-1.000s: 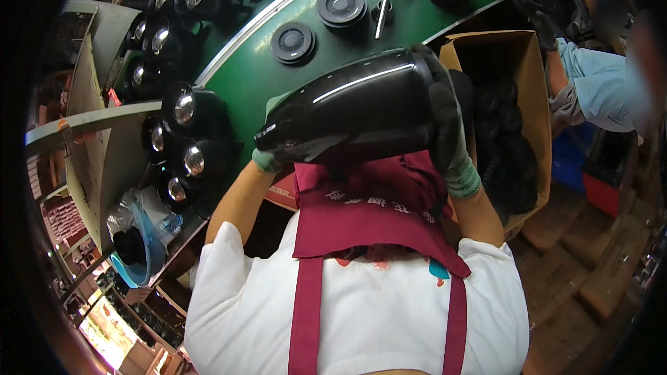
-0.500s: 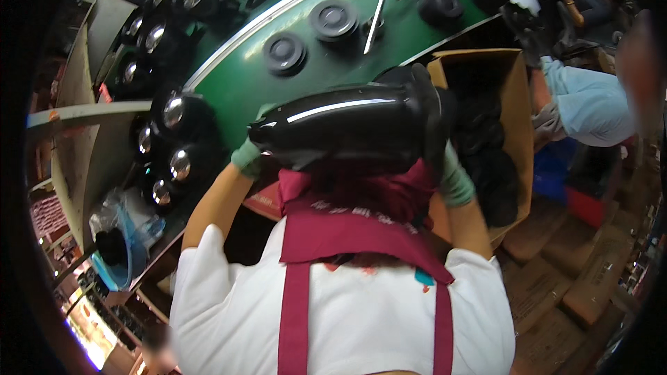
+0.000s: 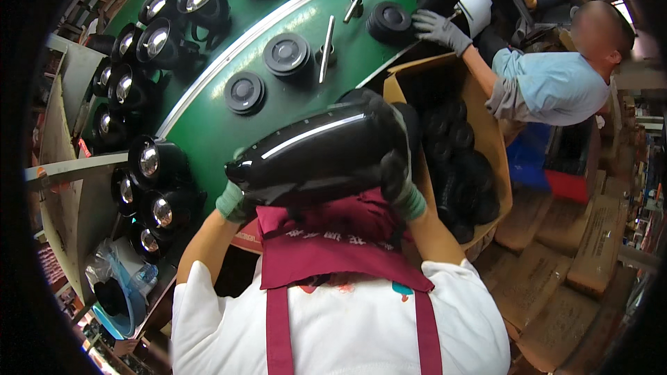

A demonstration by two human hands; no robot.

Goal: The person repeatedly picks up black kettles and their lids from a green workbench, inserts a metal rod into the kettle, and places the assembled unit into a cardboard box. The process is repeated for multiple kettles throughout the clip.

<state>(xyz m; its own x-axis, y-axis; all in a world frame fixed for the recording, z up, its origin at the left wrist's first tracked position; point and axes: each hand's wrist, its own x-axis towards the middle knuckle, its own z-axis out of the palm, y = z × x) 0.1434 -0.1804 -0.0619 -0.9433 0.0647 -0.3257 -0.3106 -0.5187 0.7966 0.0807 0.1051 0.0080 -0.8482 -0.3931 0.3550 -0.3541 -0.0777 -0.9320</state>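
Note:
I hold a glossy black jug (image 3: 306, 156) on its side in front of my chest, its narrower end with a small pointed lip to the left. My left hand (image 3: 235, 201), in a green-cuffed glove, is closed round that end; its fingers are mostly hidden behind the jug. My right hand (image 3: 399, 177), in a green-cuffed glove with a dark palm, grips the wide end. Beyond the jug, stacked black round lids (image 3: 286, 54) and another black lid (image 3: 244, 92) lie on the green table (image 3: 201, 114).
Shiny-lined black jugs (image 3: 161, 42) crowd the left. Metal rods (image 3: 326, 48) stand amid the lids. An open carton (image 3: 506, 187) of black parts sits at my right. A co-worker's gloved hand (image 3: 441, 30) reaches over the table. A blue bucket (image 3: 132, 312) is lower left.
The view has shifted, so table items appear farther left and lower. The jug is still in both hands, now tilted slightly. The co-worker's hand has come to the table edge by the black lids.

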